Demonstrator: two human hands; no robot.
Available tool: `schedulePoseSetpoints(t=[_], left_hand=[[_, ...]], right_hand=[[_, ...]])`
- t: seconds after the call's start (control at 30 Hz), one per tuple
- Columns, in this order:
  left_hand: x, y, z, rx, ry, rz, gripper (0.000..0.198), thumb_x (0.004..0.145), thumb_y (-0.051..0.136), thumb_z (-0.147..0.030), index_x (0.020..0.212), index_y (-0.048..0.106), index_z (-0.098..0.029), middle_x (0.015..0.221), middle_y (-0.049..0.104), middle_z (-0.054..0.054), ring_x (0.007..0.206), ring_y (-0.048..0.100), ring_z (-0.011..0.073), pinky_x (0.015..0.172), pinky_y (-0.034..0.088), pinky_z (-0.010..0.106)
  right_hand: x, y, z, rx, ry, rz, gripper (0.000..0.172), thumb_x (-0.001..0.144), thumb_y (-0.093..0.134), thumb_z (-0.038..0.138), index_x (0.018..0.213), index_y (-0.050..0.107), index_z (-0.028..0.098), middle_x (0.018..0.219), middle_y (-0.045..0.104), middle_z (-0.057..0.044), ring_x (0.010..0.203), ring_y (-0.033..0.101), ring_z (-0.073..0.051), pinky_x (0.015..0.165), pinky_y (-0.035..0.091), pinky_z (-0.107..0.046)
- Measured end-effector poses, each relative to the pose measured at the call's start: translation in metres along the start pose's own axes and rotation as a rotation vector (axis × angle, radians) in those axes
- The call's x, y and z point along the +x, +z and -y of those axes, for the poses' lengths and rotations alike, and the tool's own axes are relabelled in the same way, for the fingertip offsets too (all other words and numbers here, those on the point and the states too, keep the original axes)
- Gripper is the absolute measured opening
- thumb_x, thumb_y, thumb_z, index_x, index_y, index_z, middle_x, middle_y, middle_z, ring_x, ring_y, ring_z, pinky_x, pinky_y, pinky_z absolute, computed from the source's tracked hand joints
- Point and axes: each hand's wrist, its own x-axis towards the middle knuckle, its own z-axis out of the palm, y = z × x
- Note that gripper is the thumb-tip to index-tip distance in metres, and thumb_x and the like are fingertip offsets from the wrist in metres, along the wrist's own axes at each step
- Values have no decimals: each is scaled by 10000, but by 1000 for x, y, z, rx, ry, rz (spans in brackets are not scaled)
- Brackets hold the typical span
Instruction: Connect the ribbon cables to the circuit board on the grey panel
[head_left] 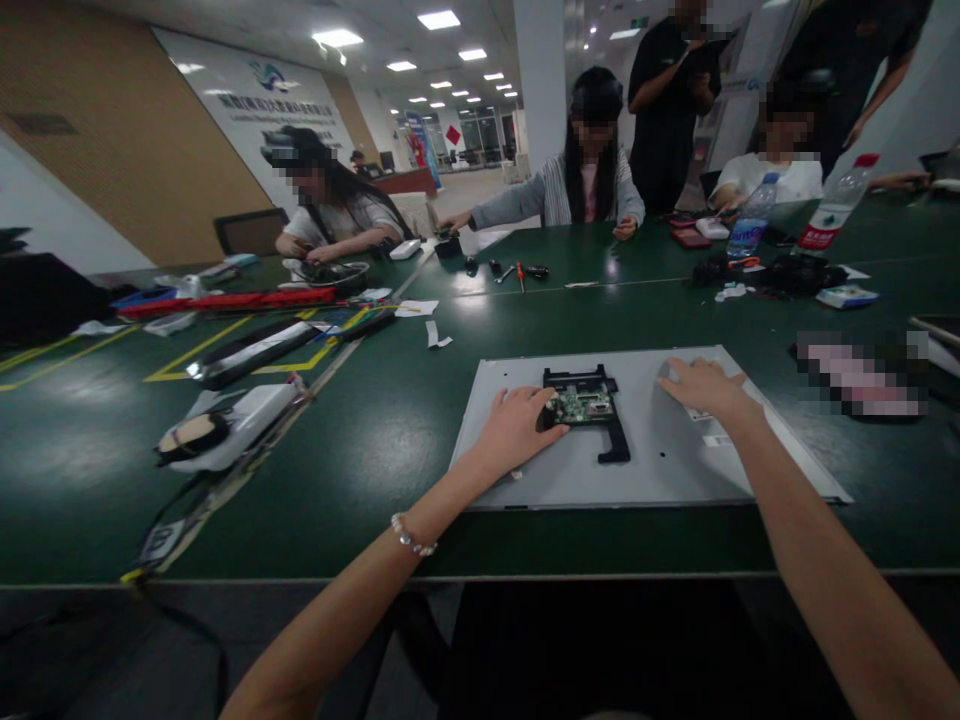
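Observation:
A flat grey metal panel (645, 475), like the back of a display, lies on the table in front of me. On it sits a black plastic bracket (616, 437) with a green circuit board (585, 402) inside. My left hand (517, 425) grips the left side of the bracket between thumb and fingers; part of that side is hidden under the hand. My right hand (705, 390) rests on the right part of the panel, fingers spread, holding nothing. Pale labels (716, 440) show beside and below that hand.
A white device with a black strap (232, 425) and a long black-and-silver piece (251, 352) lie left. Across the table are a screwdriver (521, 278), two bottles (752, 215) and people handling items. A pixelated object (859, 375) lies right.

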Motion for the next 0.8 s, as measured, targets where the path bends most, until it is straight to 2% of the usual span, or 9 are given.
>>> schedulePoseSetpoints(t=[0.07, 0.23, 0.33, 0.43, 0.57, 0.67, 0.8], left_hand=[[0, -2, 1, -31, 22, 0, 512, 862, 569, -510, 1279, 535, -215, 1273, 601, 104, 1205, 522, 297, 1046, 358, 497], [4, -4, 13, -163, 12, -35, 530, 887, 525, -525, 1304, 513, -198, 1304, 582, 105, 1207, 533, 266, 1060, 376, 444], [7, -3, 22, -275, 24, -66, 590, 901, 493, -542, 1371, 444, -190, 1427, 470, 109, 1317, 436, 238, 1115, 335, 397], [9, -1, 30, -344, 26, -27, 695, 891, 499, -562, 1447, 336, -178, 1513, 354, 120, 1393, 334, 241, 1162, 271, 399], [9, -4, 34, -383, 78, 131, 845, 849, 563, -562, 1507, 213, -166, 1558, 262, 146, 1418, 292, 265, 1176, 245, 410], [8, -7, 35, -372, 113, 221, 917, 828, 593, -565, 1529, 152, -171, 1562, 247, 160, 1416, 294, 285, 1166, 258, 433], [8, -9, 37, -326, 135, 249, 948, 827, 586, -580, 1539, 115, -168, 1552, 266, 176, 1401, 320, 311, 1140, 292, 453]], right_hand=[[1, -3, 3, 91, -101, -39, 569, 920, 338, 538, 1371, 491, 226, 1402, 481, -202, 1303, 395, -454, 955, 280, -765], [-4, -9, 26, 362, -558, -38, 669, 912, 392, 593, 1479, 337, 242, 1532, 359, -96, 1423, 282, -292, 1144, 267, -503], [-12, -4, 44, 393, -691, -10, 796, 839, 502, 658, 1498, 299, 260, 1559, 308, -74, 1444, 225, -299, 1163, 241, -493], [-17, 3, 56, 376, -731, 17, 863, 789, 574, 656, 1500, 296, 254, 1563, 288, -98, 1431, 246, -333, 1146, 261, -521], [-17, 4, 55, 361, -740, 36, 901, 757, 624, 635, 1501, 289, 254, 1550, 301, -117, 1392, 316, -349, 1123, 295, -526], [-15, -2, 49, 361, -759, 49, 901, 753, 637, 619, 1501, 287, 258, 1529, 332, -120, 1368, 349, -346, 1111, 313, -521], [-14, -9, 42, 345, -759, 81, 907, 740, 652, 612, 1495, 303, 253, 1511, 350, -124, 1351, 368, -350, 1106, 319, -520]])
